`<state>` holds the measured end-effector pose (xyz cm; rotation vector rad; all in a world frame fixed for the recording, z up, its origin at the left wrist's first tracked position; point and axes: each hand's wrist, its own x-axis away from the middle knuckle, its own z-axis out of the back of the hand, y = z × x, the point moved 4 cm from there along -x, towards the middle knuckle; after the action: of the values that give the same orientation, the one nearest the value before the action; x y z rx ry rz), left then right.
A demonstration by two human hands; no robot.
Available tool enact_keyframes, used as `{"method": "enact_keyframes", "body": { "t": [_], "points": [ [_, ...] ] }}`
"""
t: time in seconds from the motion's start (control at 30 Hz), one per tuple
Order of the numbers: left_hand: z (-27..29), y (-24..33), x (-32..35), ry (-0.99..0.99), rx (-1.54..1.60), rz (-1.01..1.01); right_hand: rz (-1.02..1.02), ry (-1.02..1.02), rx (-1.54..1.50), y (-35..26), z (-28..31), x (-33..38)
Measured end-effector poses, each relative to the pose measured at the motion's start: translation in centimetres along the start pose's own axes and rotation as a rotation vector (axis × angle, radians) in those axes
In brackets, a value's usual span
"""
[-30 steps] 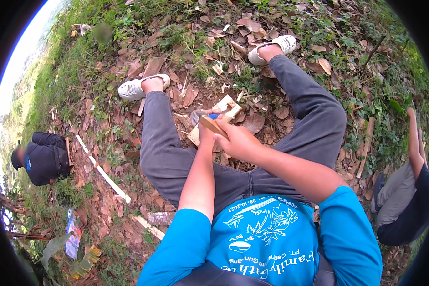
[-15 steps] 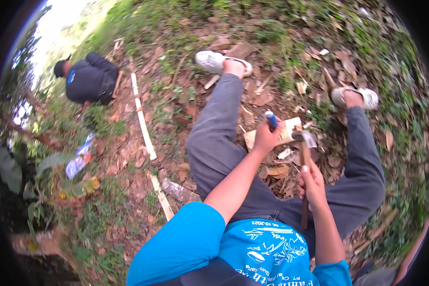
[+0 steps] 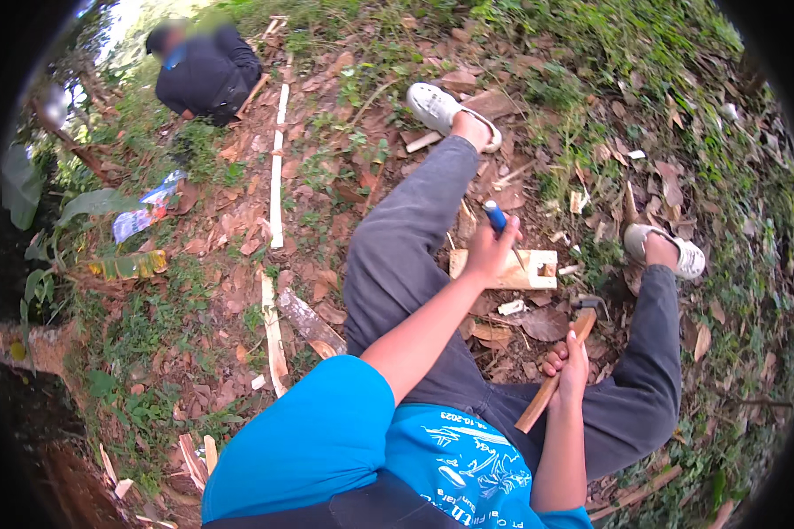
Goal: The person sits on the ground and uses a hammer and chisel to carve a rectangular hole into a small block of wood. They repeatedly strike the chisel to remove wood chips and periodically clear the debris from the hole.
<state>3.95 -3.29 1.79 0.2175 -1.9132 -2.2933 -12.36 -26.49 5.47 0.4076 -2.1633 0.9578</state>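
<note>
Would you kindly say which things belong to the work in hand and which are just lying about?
Seemingly part of the job:
blue-handled tool, in the left hand
hammer, in the right hand
notched wooden block, by the tool's tip

Apparently just lying about:
long pale wooden strip
colourful plastic wrapper
rough log piece

I find co-worker's head [image 3: 164,38], upper-left of the notched board [image 3: 496,275], blurred; blue T-shirt [image 3: 410,434], below it, cut off.
</note>
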Motion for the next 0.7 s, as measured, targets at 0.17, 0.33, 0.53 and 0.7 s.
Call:
{"method": "enact_keyframes", "body": {
  "t": [0.17, 0.33, 0.53, 0.7],
  "points": [
    [2.7, 3.6, -1.9, 0.011, 0.214, -0.005, 0.009, 0.039, -0.011, -0.7, -1.2, 0.5],
    [1.1, 2.6, -2.9, 0.014, 0.560, 0.129, 0.004, 0.090, -0.091, -0.6, 0.3, 0.2],
    [-0.7, -0.3, -3.2, 0.001, 0.774, 0.251, -0.025, 0.142, -0.050, -0.1, 0.6, -0.2],
    [-3.1, 0.4, -2.9, -0.010, 0.587, 0.223, -0.052, 0.164, -0.016, 0.3, 1.1, -1.0]
  ]
}}
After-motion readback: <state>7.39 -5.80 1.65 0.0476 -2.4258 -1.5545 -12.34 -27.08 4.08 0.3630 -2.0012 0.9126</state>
